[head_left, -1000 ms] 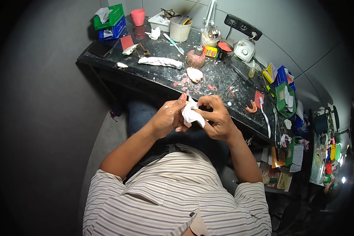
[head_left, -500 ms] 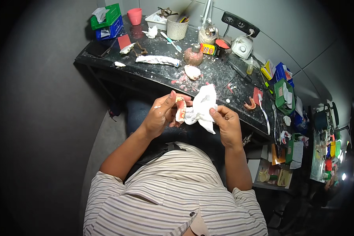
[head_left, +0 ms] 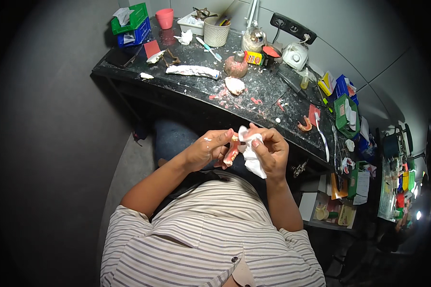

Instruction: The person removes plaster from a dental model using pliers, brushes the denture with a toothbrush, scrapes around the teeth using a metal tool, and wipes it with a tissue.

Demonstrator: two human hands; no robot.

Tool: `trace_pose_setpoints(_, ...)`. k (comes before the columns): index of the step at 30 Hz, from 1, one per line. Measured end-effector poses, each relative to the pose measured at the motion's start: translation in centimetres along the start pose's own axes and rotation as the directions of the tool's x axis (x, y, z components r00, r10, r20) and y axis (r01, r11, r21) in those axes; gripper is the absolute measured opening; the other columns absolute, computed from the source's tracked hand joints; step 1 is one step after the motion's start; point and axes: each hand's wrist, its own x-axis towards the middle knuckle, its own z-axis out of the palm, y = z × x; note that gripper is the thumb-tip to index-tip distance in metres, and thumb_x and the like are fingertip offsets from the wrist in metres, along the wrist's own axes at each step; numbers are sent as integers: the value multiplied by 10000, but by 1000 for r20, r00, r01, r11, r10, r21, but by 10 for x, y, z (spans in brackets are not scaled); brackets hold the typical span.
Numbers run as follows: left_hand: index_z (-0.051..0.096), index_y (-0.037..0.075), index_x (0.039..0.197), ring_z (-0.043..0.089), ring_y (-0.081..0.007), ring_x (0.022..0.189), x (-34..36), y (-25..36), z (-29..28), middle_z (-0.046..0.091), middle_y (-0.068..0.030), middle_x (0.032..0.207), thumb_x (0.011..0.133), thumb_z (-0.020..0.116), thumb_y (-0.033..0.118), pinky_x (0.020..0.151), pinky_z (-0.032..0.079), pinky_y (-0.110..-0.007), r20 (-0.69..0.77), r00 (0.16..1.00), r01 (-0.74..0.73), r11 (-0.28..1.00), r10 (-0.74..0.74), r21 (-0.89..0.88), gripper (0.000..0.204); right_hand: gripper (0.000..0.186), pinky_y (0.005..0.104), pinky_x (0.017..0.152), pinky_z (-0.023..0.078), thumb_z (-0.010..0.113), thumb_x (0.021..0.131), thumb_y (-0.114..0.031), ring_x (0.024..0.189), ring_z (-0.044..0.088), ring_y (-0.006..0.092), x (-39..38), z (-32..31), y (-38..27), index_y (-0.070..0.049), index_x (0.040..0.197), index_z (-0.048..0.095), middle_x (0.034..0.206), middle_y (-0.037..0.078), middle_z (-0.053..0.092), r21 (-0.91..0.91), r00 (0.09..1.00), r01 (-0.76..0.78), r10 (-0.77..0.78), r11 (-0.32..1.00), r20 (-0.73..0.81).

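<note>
As the left hand point(head_left: 207, 152) grips a denture point(head_left: 231, 157), teeth point(head_left: 235, 138) already set, the right hand point(head_left: 272, 154) pinches tissue point(head_left: 254, 162) — remaining residue unclear.

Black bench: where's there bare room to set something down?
The best patch of bench, though speckled white, lies between the white roll, blue toothbrush and crumpled tissue. A narrow strip runs between roll and front edge. Crowded: around the red-yellow box and the right end.
</note>
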Motion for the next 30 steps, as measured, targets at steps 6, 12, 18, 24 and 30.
trace_pose_setpoints(6,572,-37,1287,582,-80,570,2,7,6,603,-27,699,1062,400,517,475,438,-201,-117,992,-38,997,47,74,622,263,389,826,496,780,760,-10,923,629,297,-2,2,-4,-49,1004,692,990,114,654,-631,926,378,-267,677,267)
trace_pose_setpoints(12,591,-46,1266,601,-95,593,-2,5,2,613,-52,715,1063,400,513,497,465,-227,-193,981,26,990,1,136,624,419,423,894,501,749,717,75,1008,616,327,-10,9,1,-65,1109,695,1082,125,620,-670,862,502,-247,548,443)
trace_pose_setpoints(18,613,-46,1232,610,-101,587,-1,-1,1,636,-62,737,1062,441,439,493,486,-230,-277,960,63,993,-33,97,541,445,424,881,505,735,682,86,1026,605,320,-13,5,5,-52,1101,684,1088,121,619,-593,829,531,-227,605,511)
trace_pose_setpoints(24,606,-53,1255,617,-113,598,-1,5,-5,656,-77,816,1044,468,312,509,504,-240,-214,976,25,999,-29,-21,444,479,418,847,501,730,658,90,984,600,311,-4,2,4,-47,1115,683,1086,118,630,-642,817,561,-224,523,531)
trace_pose_setpoints(30,603,-70,1258,621,-119,623,4,-5,-8,658,-91,834,1037,468,282,529,512,-251,-309,946,-66,991,99,117,437,482,381,819,508,713,669,104,936,594,299,-10,14,-5,-49,1125,686,1047,112,632,-587,849,458,-132,668,512)
